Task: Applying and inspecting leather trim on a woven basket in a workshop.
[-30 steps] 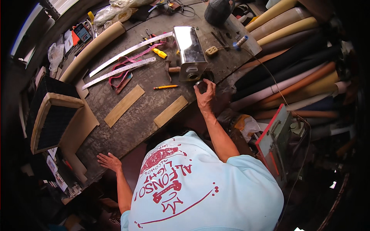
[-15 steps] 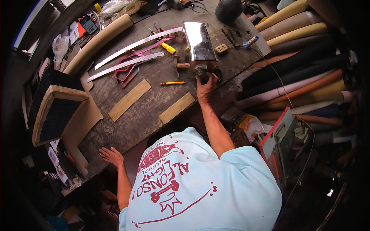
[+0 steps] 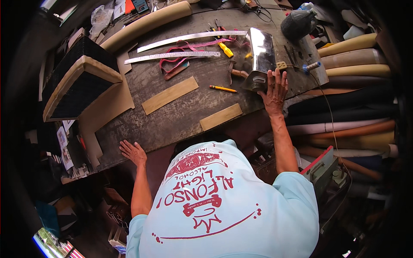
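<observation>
My right hand (image 3: 275, 95) is open, its fingers stretched out along the near end of a shiny rectangular metal can (image 3: 262, 51). The can's short round neck (image 3: 257, 85) shows beside the thumb. I cannot tell whether the fingertips press on the can. Far to the left, my left hand (image 3: 134, 153) lies flat on the near edge of the workbench (image 3: 172, 124), fingers spread, holding nothing. By the can is a hammer (image 3: 236, 72) with a wooden handle. A yellow pencil (image 3: 223, 88) and two tan flat strips, one long (image 3: 170, 95) and one shorter (image 3: 220, 117), lie between the hands.
Two metal rulers (image 3: 193, 38) (image 3: 172, 56), a pink strap (image 3: 167, 64) and a yellow-handled tool (image 3: 226, 50) lie farther back. A black tan-edged padded piece (image 3: 81, 86) stands left. A beige socket block (image 3: 281, 65) and dark container (image 3: 298, 24) sit right, near rolled materials (image 3: 352, 71).
My right hand has loosened from the can's neck and spread its fingers beside it. My left hand stays flat on the bench edge. The whole view has shifted, moving things rightward.
</observation>
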Tool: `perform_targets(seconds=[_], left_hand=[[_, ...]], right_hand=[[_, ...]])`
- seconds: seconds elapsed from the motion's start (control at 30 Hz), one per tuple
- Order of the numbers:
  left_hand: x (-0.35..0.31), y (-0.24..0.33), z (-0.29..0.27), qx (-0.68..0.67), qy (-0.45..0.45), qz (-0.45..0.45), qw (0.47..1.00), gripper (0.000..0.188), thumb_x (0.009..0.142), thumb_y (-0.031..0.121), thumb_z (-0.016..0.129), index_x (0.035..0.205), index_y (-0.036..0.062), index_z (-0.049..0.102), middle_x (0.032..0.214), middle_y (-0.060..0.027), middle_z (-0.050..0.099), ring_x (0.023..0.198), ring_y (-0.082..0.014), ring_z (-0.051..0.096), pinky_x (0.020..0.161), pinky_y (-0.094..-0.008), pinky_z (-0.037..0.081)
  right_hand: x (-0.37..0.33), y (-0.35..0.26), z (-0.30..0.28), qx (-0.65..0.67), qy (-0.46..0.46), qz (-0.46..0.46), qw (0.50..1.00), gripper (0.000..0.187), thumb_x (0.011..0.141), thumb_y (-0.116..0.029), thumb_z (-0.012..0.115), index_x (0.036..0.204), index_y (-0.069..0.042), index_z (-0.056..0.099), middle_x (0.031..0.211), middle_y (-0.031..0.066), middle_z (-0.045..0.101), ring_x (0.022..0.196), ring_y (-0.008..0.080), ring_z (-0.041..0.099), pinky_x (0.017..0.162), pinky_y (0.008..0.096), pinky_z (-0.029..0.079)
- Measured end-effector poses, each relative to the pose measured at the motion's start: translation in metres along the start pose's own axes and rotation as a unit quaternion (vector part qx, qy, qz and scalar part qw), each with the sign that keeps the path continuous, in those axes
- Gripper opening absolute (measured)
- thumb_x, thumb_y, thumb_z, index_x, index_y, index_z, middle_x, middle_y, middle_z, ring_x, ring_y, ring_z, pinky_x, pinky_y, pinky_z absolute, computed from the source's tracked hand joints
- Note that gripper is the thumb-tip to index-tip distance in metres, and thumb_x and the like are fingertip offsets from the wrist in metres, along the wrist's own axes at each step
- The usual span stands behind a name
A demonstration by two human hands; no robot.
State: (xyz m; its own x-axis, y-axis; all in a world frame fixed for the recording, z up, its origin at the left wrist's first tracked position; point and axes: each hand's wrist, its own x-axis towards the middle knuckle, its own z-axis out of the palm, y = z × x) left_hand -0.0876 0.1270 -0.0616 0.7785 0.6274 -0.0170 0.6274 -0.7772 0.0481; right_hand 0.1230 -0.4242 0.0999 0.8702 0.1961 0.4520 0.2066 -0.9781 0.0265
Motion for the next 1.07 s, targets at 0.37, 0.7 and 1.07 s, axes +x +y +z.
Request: perform_targets(seconds=[0.37, 0.7, 1.07], left_hand=[[0.000, 0.009, -0.009, -0.002, -0.016, -0.013, 1.000, 0.062, 0.102, 0.035, 0.030, 0.151, 0.0020, 0.012, 0.159, -0.0136, 0.004, 0.146, -0.0359, 0.000, 0.117, -0.0518, 0.005], [-0.004, 0.007, -0.009, 0.003, -0.021, -0.025, 0.999, 0.062, 0.102, 0.034, 0.031, 0.152, 0.0030, 0.010, 0.160, -0.0133, 0.004, 0.147, -0.0345, 0.000, 0.118, -0.0503, 0.005], [0.000, -0.001, -0.001, -0.037, -0.033, -0.023, 0.998, 0.064, 0.102, 0.040, 0.030, 0.153, 0.0075, 0.008, 0.160, -0.0124, 0.001, 0.146, -0.0361, -0.002, 0.117, -0.0530, 0.004]], right_hand=[[0.004, 0.007, 0.014, -0.010, 0.030, -0.055, 0.998, 0.105, 0.063, -0.017, 0.084, 0.150, -0.014, 0.025, 0.146, 0.0145, 0.031, 0.137, 0.0330, 0.031, 0.103, 0.0433, 0.038], [0.006, -0.017, -0.012, -0.027, -0.015, -0.031, 0.999, 0.095, 0.072, -0.019, 0.080, 0.150, -0.014, 0.026, 0.148, 0.0156, 0.030, 0.137, 0.0347, 0.031, 0.101, 0.0434, 0.039], [-0.031, -0.172, 0.029, 0.429, -0.181, -0.148, 0.872, 0.014, 0.088, -0.009, 0.062, 0.100, -0.003, 0.066, 0.093, 0.0123, 0.069, 0.099, 0.0286, 0.062, 0.086, 0.0398, 0.046]])
